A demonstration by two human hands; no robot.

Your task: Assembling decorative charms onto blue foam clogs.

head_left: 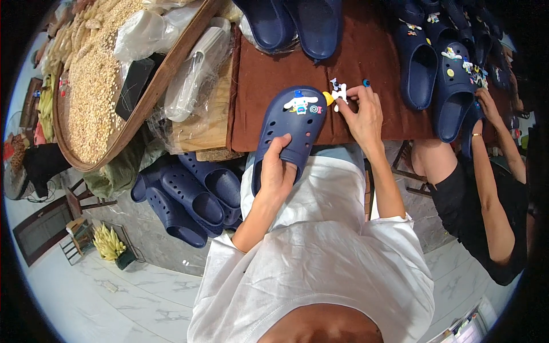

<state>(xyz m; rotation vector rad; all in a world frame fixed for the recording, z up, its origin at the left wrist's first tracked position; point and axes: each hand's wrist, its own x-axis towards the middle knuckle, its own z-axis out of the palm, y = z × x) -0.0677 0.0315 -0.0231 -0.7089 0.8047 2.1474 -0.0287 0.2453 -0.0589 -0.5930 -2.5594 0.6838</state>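
My left hand [276, 171] grips a navy blue foam clog [290, 128] by its opening, thumb on top and the other fingers partly hidden. The clog is held over the table's front edge, toe pointing away from me. On its toe sit a white long-eared character charm [299, 103] with a blue hat and a small candy-shaped charm [315, 109]. Just right of the toe, my right hand [364, 114] has its thumb and fingertips at a white shoe charm [340, 94]. A yellow charm [327, 98] shows beside it, and a small round blue charm [366, 83] lies near the knuckles.
More navy clogs [320, 26] lie on the brown table cloth [269, 68], with charm-decorated ones [419, 68] at right. There a co-worker's hands [486, 108] handle a clog. At left stand a wooden-rimmed tray of kernels [94, 123] and plastic-wrapped pale shoes [200, 71]. Several clogs [191, 194] hang below.
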